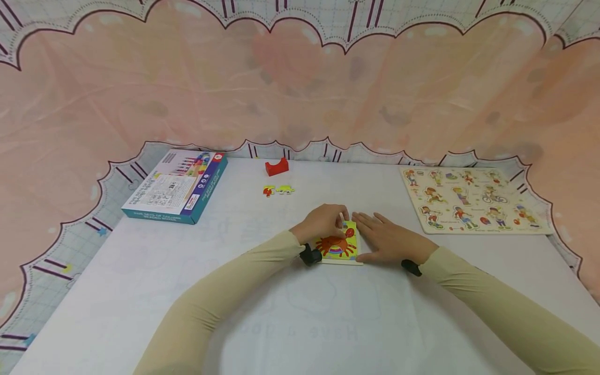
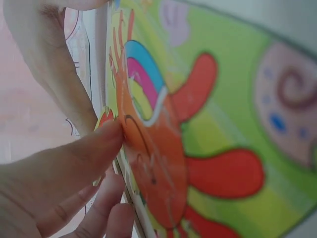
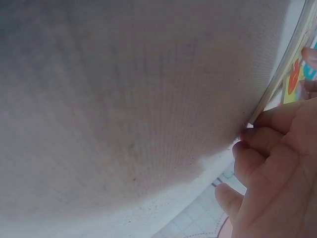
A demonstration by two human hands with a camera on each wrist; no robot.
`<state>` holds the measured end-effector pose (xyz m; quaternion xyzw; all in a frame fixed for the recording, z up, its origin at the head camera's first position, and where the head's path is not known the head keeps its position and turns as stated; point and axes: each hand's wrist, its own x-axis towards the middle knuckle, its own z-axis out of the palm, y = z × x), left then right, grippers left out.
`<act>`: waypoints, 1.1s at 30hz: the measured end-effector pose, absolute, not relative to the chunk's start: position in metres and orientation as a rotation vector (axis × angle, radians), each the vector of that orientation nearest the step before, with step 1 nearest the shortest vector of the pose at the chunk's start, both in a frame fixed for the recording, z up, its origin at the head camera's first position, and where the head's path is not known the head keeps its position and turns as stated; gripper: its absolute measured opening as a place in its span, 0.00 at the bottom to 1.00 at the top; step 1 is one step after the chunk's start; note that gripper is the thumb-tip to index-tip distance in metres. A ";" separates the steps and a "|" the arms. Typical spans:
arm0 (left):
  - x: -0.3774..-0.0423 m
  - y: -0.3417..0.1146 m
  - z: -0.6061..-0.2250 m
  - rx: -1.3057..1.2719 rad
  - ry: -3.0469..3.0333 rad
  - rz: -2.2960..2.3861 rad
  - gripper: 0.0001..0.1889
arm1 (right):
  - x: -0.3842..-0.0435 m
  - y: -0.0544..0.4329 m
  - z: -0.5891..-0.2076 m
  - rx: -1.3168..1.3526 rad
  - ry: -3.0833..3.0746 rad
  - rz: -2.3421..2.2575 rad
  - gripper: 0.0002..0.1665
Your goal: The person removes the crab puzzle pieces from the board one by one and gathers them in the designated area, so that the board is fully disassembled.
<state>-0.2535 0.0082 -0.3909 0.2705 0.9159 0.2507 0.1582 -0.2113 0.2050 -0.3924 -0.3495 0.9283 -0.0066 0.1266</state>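
A square jigsaw puzzle of a red crab point(image 1: 335, 247) lies in a pale tray point(image 1: 342, 262) in front of me. My left hand point(image 1: 323, 224) is over the puzzle's upper left part. Between its thumb and fingers it pinches a small red and yellow puzzle piece point(image 2: 104, 118), mostly covered by the fingers. The crab picture point(image 2: 163, 163) fills much of the left wrist view. My right hand point(image 1: 391, 239) rests along the tray's right side with fingers extended. In the right wrist view, its fingertips point(image 3: 255, 134) touch the tray's edge.
Loose puzzle pieces point(image 1: 284, 190) lie beyond the hands, with a red curved block point(image 1: 277, 166) behind them. At the back left lies a boxed set point(image 1: 175, 185). A wooden picture board point(image 1: 473, 200) lies at the right. A patterned curtain point(image 1: 300, 88) borders the table.
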 end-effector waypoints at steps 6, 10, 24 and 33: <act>-0.255 0.007 -0.390 0.751 2.592 0.835 0.18 | -0.212 0.205 -0.391 -1.019 2.700 -0.019 0.57; -0.256 0.007 -0.393 0.748 2.582 0.886 0.17 | -0.212 0.205 -0.391 -1.014 2.697 -0.022 0.57; -0.256 0.009 -0.396 0.686 2.550 0.985 0.16 | -0.211 0.205 -0.391 -1.008 2.699 -0.039 0.57; -0.256 0.007 -0.399 0.707 2.566 1.001 0.16 | -0.211 0.206 -0.393 -1.024 2.713 -0.016 0.57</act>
